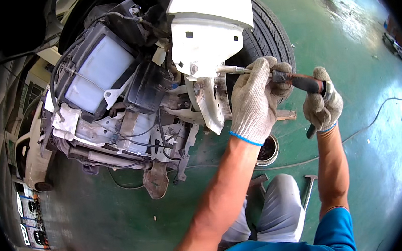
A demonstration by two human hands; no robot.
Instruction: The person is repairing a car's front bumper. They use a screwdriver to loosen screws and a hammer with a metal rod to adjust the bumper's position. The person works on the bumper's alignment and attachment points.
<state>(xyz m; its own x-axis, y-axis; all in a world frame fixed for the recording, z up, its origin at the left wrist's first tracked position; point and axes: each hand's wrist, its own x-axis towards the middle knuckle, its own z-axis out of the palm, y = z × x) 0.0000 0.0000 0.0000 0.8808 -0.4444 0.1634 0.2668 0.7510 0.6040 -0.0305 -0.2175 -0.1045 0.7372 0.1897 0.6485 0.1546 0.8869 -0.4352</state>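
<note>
**A:** Right of the frame's centre, what are the two hands doing?

**B:** Both wear knitted work gloves. The left hand (255, 100) is clenched around the metal shaft of a long tool (272, 76), close to its working end. The right hand (323, 102) is wrapped round the tool's dark handle, further right and a little lower.

**A:** Where does the tool itself sit?

**B:** It runs nearly level, from the right hand across to the upper middle of the frame. Its tip touches a bolt (194, 69) on the lower edge of a white body panel (208, 30).

**A:** And around that spot?

**B:** Just behind the left hand is a tyre (269, 35), upper middle, partly hidden by the panel. Below the panel hangs a scuffed white bracket (211, 108).

**A:** Further left?

**B:** The stripped front of a car: a pale translucent tank (95, 72) in a black housing, black cables (145, 134) and bare metal brackets, filling the upper left and centre left.

**A:** What lies lower down?

**B:** A small round tin (268, 151) stands on the green floor (369, 159) just below the left wrist. A hammer (308, 188) lies near the person's grey trouser knee, lower right of centre. A thin cable (379, 111) trails over the floor at right.
</note>
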